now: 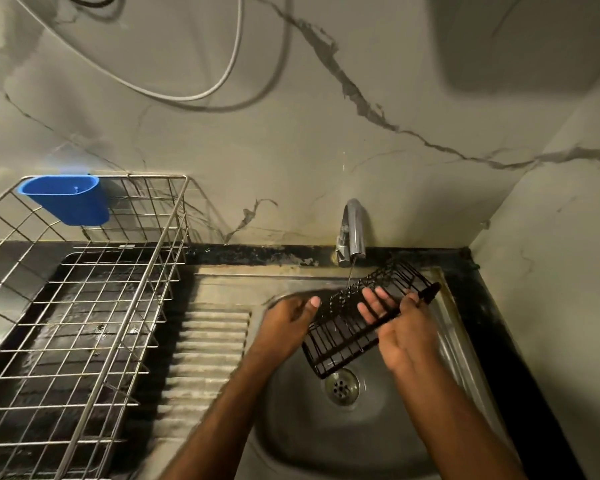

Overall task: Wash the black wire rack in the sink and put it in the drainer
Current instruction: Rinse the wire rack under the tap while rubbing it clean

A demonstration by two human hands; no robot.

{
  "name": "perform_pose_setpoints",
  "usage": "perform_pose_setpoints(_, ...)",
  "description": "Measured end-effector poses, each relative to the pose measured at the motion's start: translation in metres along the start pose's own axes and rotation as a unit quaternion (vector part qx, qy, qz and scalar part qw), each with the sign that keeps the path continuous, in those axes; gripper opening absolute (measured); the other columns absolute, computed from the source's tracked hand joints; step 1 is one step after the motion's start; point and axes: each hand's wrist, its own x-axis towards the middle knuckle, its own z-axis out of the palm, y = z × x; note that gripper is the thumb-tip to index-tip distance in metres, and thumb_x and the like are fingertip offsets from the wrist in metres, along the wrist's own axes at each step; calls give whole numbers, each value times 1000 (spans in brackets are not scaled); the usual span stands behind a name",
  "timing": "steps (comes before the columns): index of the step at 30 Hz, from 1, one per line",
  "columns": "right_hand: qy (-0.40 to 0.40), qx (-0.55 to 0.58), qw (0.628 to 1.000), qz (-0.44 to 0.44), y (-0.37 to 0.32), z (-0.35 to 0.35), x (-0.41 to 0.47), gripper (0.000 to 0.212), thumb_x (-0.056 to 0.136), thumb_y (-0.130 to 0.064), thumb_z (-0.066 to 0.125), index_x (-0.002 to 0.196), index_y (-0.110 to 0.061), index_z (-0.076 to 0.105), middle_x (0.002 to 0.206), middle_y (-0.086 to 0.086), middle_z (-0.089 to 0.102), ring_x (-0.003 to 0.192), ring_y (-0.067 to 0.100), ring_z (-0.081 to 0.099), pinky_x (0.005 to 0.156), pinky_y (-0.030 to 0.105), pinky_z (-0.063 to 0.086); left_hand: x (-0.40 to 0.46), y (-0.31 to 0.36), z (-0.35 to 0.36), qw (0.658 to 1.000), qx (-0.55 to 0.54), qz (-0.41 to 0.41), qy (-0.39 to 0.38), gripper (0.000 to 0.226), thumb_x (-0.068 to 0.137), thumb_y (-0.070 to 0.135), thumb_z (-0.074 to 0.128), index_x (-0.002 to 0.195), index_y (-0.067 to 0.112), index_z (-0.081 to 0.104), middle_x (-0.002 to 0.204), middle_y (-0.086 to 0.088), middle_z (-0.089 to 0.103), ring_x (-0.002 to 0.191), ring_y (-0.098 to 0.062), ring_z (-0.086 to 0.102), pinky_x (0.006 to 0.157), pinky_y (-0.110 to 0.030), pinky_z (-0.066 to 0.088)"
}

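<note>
The black wire rack (357, 323) hangs tilted over the steel sink (326, 427), its lower end just above the drain strainer (342, 386) and its upper end toward two o'clock, near the sink's back right corner. A thin stream of water falls from the chrome tap (352, 233) at twelve o'clock of the basin onto the rack's upper half.

The right hand (402, 327) grips the rack's right edge, thumb hooked over the rim and fingers (374, 304) spread flat across the wires inside. The left hand (288, 320) is at the rack's left side at nine o'clock; it is motion-blurred, the thumb lies against the wires, and whether the other fingers are curled round the rack cannot be told.

At nine o'clock of the sink, past the ribbed draining board (205, 358), stands the steel wire drainer (84, 306) on a dark tray, well apart from the rack. A blue plastic cup (66, 199) hangs on the drainer's far rim. White cables (229, 64) loop across the marble-pattern wall (430, 168).
</note>
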Motion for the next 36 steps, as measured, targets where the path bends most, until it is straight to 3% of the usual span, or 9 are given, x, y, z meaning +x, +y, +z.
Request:
perform_pose_setpoints(6, 47, 73, 996, -7, 0, 23, 3, 43, 108, -19, 30, 150, -27, 25, 125, 16, 59, 97, 33, 71, 93, 56, 52, -11, -3, 5, 980, -117, -128, 99, 60, 100, 65, 38, 128, 18, 63, 115, 5, 64, 105, -11, 59, 97, -30, 45)
perform_pose_setpoints(9, 55, 88, 995, -4, 5, 23, 3, 46, 108, -15, 26, 152, -28, 23, 124, 13, 61, 102, 31, 70, 93, 53, 53, -11, -7, 10, 960, -222, -144, 87, 96, 71, 97, 41, 127, 24, 68, 124, -2, 72, 115, -20, 66, 105, -47, 51)
perform_pose_setpoints(13, 34, 95, 995, 0, 8, 17, 10, 40, 107, -17, 27, 147, -21, 30, 125, 13, 63, 106, 30, 68, 85, 52, 54, -8, 6, 2, 948, -271, -134, 104, 43, 96, 63, 51, 93, 24, 69, 94, 3, 76, 98, -17, 72, 95, -39, 56)
perform_pose_setpoints(15, 27, 92, 995, 0, 9, 13, 12, 38, 107, -22, 30, 144, -19, 36, 125, 12, 65, 105, 28, 70, 83, 52, 55, -5, 8, 3, 955, -265, -117, 67, 46, 92, 61, 62, 105, 18, 72, 100, 0, 78, 101, -17, 73, 98, -41, 56)
perform_pose_setpoints(18, 24, 107, 994, -7, 4, 7, 11, 34, 107, -24, 34, 139, -18, 43, 123, 12, 65, 106, 26, 69, 89, 52, 54, -5, 9, 13, 972, -223, -75, 30, 31, 93, 32, 74, 116, 12, 70, 108, -3, 78, 102, -15, 73, 98, -40, 57)
perform_pose_setpoints(24, -34, 115, 993, -14, -6, -9, 3, 26, 101, -18, 50, 125, -10, 56, 126, 11, 66, 112, 23, 67, 101, 43, 49, 2, 11, 27, 970, -233, -68, -15, 14, 96, 21, 69, 110, 20, 68, 93, 13, 71, 81, 4, 66, 66, -6, 48)
perform_pose_setpoints(28, -67, 95, 993, -14, -8, -14, -2, 31, 93, -12, 60, 123, -19, 60, 118, 5, 64, 108, 18, 64, 89, 37, 56, 7, 17, 31, 964, -255, -75, -23, 17, 98, 19, 65, 113, 12, 69, 87, 8, 71, 68, 6, 66, 60, -9, 48)
perform_pose_setpoints(32, -115, 12, 993, 40, -2, -11, -5, 48, 92, -12, 57, 137, -28, 52, 132, 3, 60, 120, 29, 58, 90, 46, 50, 13, 23, 33, 952, -297, -77, -19, 17, 98, 6, 61, 111, 15, 69, 104, -3, 77, 97, -16, 74, 77, -20, 56)
perform_pose_setpoints(36, -151, 42, 987, 43, 4, -5, -4, 49, 100, 0, 44, 141, -26, 44, 132, 13, 63, 112, 33, 66, 81, 42, 60, 20, 35, 33, 956, -282, -69, -36, 21, 99, 9, 60, 118, 11, 70, 108, -5, 78, 100, -18, 74, 82, -23, 57)
